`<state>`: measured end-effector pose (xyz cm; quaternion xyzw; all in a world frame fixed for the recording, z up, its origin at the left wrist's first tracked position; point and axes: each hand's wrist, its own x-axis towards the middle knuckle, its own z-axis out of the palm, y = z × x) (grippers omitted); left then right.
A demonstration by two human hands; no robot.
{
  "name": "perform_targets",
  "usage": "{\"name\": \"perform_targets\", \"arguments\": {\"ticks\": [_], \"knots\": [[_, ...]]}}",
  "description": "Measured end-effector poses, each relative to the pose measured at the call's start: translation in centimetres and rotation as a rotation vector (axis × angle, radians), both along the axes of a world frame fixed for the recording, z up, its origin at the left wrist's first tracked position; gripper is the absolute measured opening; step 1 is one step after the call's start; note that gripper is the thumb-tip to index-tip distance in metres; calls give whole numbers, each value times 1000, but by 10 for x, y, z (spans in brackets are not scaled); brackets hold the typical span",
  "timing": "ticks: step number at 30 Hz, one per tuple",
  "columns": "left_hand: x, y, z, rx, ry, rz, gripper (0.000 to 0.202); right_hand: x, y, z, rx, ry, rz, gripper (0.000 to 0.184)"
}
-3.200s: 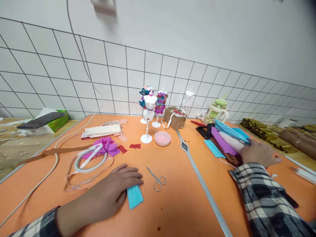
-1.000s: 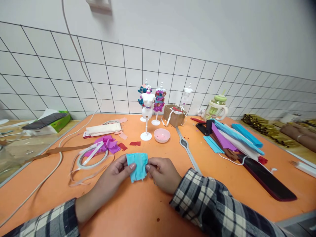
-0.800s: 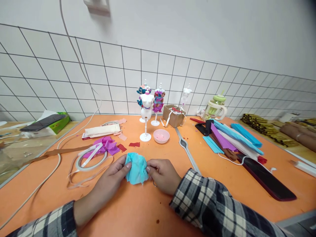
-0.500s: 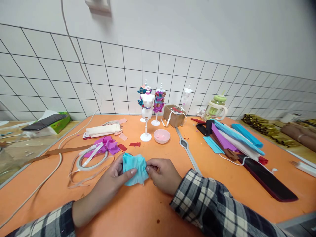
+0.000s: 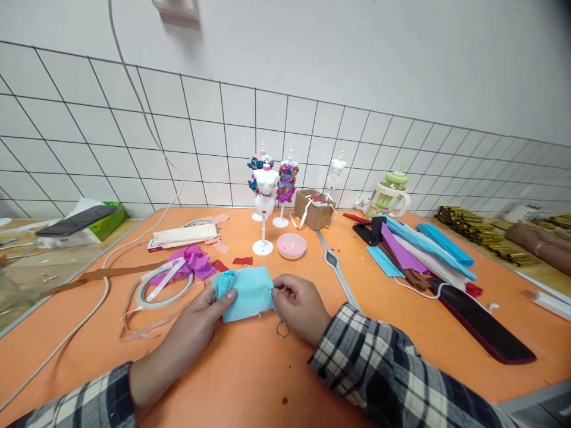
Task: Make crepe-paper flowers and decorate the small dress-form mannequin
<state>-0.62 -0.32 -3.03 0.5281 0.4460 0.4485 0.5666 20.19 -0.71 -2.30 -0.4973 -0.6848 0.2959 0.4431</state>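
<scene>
A strip of light blue crepe paper (image 5: 250, 292) is stretched between my hands above the orange table. My left hand (image 5: 209, 308) is closed on its left end, thumb on top, where the paper is folded into a small bunch. With thumb and fingertips, my right hand (image 5: 302, 306) pinches the right edge. Just below the right fingers shows a metal ring (image 5: 282, 329), like a scissor handle; the rest of it is hidden, and I cannot tell if the hand touches it. Past the paper stands a white mini dress form (image 5: 266, 193) beside a pink bowl (image 5: 292, 246).
Tape rolls (image 5: 166, 291) and purple crepe paper (image 5: 196, 261) lie at left, near a white cable (image 5: 108, 282). Decorated dress forms (image 5: 286, 184) and a cardboard box (image 5: 314, 209) stand behind. Folded crepe sheets (image 5: 428, 246), a dark phone (image 5: 482, 321) and a green-lidded bottle (image 5: 390, 193) are at right.
The crumpled blue crepe paper has been pulled out flatter and wider between my hands. My right hand has shifted slightly up and right, and the metal ring has come into view.
</scene>
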Motion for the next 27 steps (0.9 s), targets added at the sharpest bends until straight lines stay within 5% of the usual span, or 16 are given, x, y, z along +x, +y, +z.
{"name": "perform_targets", "arguments": {"ticks": [8,12,15,19,24,27], "knots": [[0,2,2,19,38,-67,43,2,6,-1,-42,118,-24,13],[0,3,5,45,169,10,46,1,-3,1,143,26,-150,17],[4,0,9,52,196,39,47,-3,-18,7,309,-134,70,11],[11,-9,16,93,190,-24,47,-13,-30,6,231,-283,156,39],[11,-11,14,107,141,-89,47,-13,-16,-1,164,-220,59,24],[6,-5,10,114,257,-4,42,-6,-5,1,111,-56,-9,18]]}}
